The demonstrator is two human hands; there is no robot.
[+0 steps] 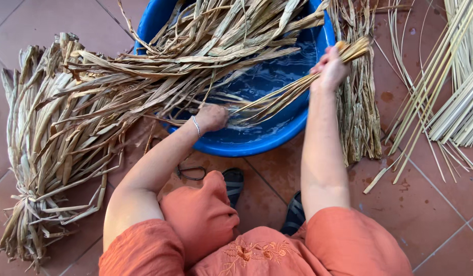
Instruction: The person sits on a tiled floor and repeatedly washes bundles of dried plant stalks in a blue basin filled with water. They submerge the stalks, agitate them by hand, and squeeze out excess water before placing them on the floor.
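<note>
Right hand [329, 68] fists the dry end of the leaf bundle [277, 97]; left hand [212, 116] clamps its wet end in the basin [257, 145]. Likely light, limp, slippery wet; grip the ends.

I see a thin bundle of dry, straw-coloured leaf strips [293, 89] slanting across the blue basin [277, 140], its upper end raised past the right rim, its lower end dipped into the water [277, 71] near the front wall.
</note>
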